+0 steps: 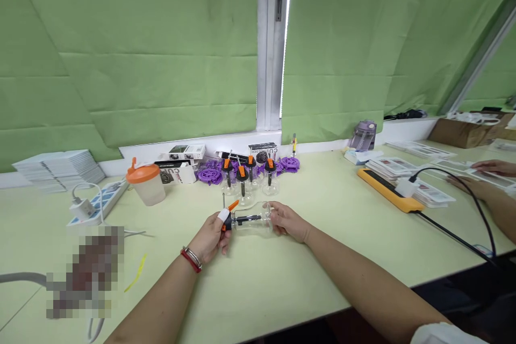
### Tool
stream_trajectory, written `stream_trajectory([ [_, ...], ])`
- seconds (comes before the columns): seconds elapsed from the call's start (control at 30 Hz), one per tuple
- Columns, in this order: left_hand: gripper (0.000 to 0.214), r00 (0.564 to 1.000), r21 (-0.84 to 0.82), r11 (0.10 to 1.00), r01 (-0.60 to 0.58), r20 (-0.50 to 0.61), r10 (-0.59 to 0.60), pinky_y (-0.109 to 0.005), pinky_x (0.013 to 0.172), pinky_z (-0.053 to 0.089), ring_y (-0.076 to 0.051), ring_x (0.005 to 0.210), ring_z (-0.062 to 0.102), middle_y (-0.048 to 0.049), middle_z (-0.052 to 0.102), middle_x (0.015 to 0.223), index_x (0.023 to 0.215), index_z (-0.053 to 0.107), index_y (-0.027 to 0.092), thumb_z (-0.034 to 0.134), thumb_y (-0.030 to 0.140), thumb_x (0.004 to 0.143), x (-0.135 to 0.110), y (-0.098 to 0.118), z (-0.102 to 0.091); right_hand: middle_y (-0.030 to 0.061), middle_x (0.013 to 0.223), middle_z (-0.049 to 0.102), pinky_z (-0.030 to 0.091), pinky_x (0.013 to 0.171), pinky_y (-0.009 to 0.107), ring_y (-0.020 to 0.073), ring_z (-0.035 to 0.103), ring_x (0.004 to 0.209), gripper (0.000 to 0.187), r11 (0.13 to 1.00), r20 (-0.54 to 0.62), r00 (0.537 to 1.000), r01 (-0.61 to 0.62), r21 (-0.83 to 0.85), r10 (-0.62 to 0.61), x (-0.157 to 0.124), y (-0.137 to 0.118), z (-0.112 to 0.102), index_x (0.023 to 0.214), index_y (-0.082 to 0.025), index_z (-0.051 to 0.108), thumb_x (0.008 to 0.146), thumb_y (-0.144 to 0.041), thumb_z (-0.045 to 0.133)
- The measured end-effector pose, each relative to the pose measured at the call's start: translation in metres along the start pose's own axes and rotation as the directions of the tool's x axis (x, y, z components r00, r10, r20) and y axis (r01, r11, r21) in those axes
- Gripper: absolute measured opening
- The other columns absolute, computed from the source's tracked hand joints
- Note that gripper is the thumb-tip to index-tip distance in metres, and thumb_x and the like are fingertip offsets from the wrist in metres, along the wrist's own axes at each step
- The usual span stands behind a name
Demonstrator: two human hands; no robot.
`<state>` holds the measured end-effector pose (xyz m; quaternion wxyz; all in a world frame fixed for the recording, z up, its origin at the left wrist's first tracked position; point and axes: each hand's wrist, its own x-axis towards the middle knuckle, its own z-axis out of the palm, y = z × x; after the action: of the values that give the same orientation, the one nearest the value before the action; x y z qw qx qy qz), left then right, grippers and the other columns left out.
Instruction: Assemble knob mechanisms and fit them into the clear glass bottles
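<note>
A clear glass bottle (pixel 252 219) lies sideways between my hands above the table, with a dark tube inside it. My left hand (pixel 210 235), white covering on one finger, is closed around its black lid (pixel 228 221), which has an orange lever and a thin metal spout. At the other end, my right hand (pixel 288 220) grips the bottle's base. Just beyond stand several similar upright glass bottles (pixel 242 193) with black-and-orange tops.
Purple plastic parts (pixel 209 173) and boxes (pixel 187 151) line the back. An orange-lidded cup (pixel 147 185), white power strip (pixel 100 203) and paper stack (pixel 60 169) are left. Rightward lie a yellow power strip (pixel 387 191) and another person's hands (pixel 470 185).
</note>
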<state>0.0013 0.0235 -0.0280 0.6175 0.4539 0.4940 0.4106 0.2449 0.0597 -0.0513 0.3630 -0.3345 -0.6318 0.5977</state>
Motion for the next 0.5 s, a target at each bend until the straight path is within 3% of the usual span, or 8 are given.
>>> stream_trajectory([
  [0.2,0.041,1.000,-0.009,1.000,-0.007,-0.018,0.007,-0.021,0.033,0.032,-0.005,0.033,0.029,0.0081,0.044,0.052,0.092,0.048,0.019,0.049,0.058,0.079,0.0016,-0.0024,-0.0020,-0.0020,0.063,0.051,0.025,0.040,0.019,0.0065,0.040,0.045,0.063,0.998,-0.001,1.000,0.001,-0.056,-0.001,0.0001,0.0012,0.0008,0.114,-0.015,0.050,0.077,-0.065,0.051],
  [0.3,0.041,0.999,-0.028,0.999,-0.018,-0.029,0.018,-0.021,0.033,0.032,-0.005,0.033,0.029,0.0078,0.045,0.053,0.095,0.049,0.018,0.051,0.056,0.079,0.0027,-0.0029,-0.0029,0.0071,0.094,0.057,0.032,0.043,0.018,0.0088,0.049,0.060,0.071,0.997,-0.002,0.999,0.032,-0.074,-0.032,-0.0021,0.0014,-0.0006,0.132,-0.021,0.040,0.075,-0.058,0.061],
  [0.37,0.041,0.999,-0.030,0.999,-0.012,-0.041,0.011,-0.021,0.033,0.033,-0.005,0.033,0.029,0.0075,0.046,0.053,0.094,0.048,0.018,0.050,0.056,0.079,0.0030,-0.0028,-0.0027,0.0114,0.122,0.045,0.037,0.046,0.018,0.0103,0.054,0.072,0.085,0.998,0.002,0.999,0.035,-0.061,-0.035,-0.0032,0.0002,-0.0011,0.141,-0.031,0.026,0.070,-0.051,0.069],
  [0.43,0.039,0.999,-0.025,1.000,0.002,-0.053,-0.003,-0.022,0.033,0.033,-0.005,0.033,0.028,0.0079,0.045,0.052,0.092,0.048,0.019,0.049,0.056,0.080,0.0030,-0.0026,-0.0020,0.0115,0.131,0.037,0.038,0.047,0.018,0.0093,0.055,0.072,0.088,0.998,0.011,1.000,0.022,-0.054,-0.022,-0.0031,-0.0011,-0.0009,0.141,-0.035,0.023,0.069,-0.047,0.072],
  [0.5,0.037,0.998,-0.025,1.000,0.007,-0.055,-0.009,-0.021,0.033,0.033,-0.005,0.033,0.028,0.0083,0.044,0.051,0.090,0.046,0.019,0.049,0.055,0.080,0.0027,-0.0026,-0.0012,0.0097,0.124,0.042,0.035,0.045,0.018,0.0072,0.055,0.066,0.082,0.999,0.015,1.000,0.001,-0.038,-0.001,-0.0016,-0.0014,-0.0004,0.139,-0.033,0.029,0.070,-0.048,0.070],
])
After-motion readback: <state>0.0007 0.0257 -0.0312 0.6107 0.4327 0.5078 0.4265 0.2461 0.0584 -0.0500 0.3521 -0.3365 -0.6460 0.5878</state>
